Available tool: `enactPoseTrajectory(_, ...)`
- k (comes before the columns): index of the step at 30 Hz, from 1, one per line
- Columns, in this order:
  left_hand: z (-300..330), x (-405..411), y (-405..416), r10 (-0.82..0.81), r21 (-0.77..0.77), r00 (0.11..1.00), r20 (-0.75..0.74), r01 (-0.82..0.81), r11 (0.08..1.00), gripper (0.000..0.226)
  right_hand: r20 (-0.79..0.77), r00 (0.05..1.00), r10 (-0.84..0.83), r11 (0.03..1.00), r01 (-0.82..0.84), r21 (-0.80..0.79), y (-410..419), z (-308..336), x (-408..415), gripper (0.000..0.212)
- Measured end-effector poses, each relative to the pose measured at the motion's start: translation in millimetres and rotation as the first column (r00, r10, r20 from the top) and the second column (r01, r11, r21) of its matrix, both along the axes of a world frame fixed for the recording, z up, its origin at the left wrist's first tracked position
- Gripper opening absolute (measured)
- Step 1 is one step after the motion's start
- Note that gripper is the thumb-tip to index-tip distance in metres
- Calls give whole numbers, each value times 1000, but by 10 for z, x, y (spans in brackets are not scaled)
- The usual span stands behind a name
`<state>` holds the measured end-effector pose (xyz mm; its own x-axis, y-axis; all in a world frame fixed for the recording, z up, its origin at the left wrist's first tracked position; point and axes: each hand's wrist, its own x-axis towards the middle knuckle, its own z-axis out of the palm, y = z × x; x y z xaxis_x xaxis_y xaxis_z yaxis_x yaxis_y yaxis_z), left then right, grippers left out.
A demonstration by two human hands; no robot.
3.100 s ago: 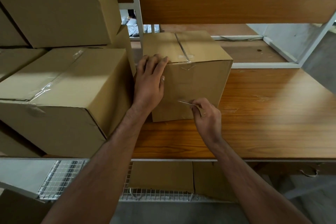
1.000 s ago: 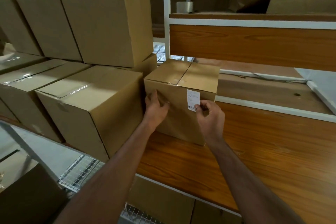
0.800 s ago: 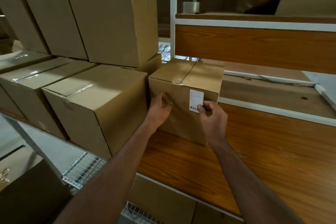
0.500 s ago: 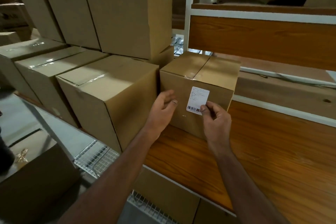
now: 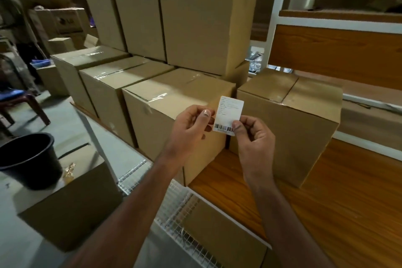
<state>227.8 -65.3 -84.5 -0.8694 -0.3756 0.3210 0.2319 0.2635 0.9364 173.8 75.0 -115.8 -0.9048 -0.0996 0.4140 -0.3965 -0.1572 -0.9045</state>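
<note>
A small white label (image 5: 228,113) with a barcode along its lower edge is held up in the air in front of the boxes. My right hand (image 5: 253,137) pinches its lower right corner. My left hand (image 5: 191,129) touches its left edge with thumb and curled fingers. Behind and to the right, a taped cardboard box (image 5: 289,119) stands on the wooden shelf (image 5: 326,191). Its front face shows no label.
A row of larger taped cardboard boxes (image 5: 165,102) lines the shelf to the left, with more stacked on top (image 5: 204,26). A black bucket (image 5: 30,159) rests on a low box at the left. A tape roll (image 5: 302,1) sits on the upper shelf. Wire mesh lies below.
The label has come away from the small box's front face and moved left into the air. My left hand left the box and joined the label. The view swung left.
</note>
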Motion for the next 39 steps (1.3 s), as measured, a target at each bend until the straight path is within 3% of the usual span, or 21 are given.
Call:
enactPoseTrajectory(9, 208, 466, -1123, 70, 9, 985, -158, -70, 998, 15, -92, 982, 162, 985, -166, -42, -1214, 346, 463, 21)
enactPoseTrajectory(13, 175, 756, -1867, 178, 55, 967, -181, -170, 984, 20, -128, 967, 219, 976, -215, 42, -2013, 343, 634, 29)
enactPoseTrajectory(20, -24, 1305, -3224, 337, 38, 932, -136, -335, 941, 18, -78, 907, 414, 910, -412, 45, -3421, 298, 969, 26)
enactPoseTrajectory(24, -297, 1585, -3870, 528, 38, 848, -54, -526, 850, 26, -31, 888, 459, 887, -456, 71, -4216, 112, 1010, 16)
enactPoseTrajectory(29, -748, 1933, -4644, 730, 89, 678, 87, -735, 673, 30, 38, 826, 562, 815, -561, 146, -5235, -273, 990, 8)
enactPoseTrajectory(35, -1287, 2142, -5674, 828, 63, 511, 233, -857, 511, 23, 151, 748, 647, 707, -662, 250, -6636, -954, 952, 14)
enactPoseTrajectory(39, -1642, 2008, -6483, 837, 67, 444, 321, -892, 448, 23, 221, 729, 647, 640, -678, 362, -7625, -1397, 828, 11)
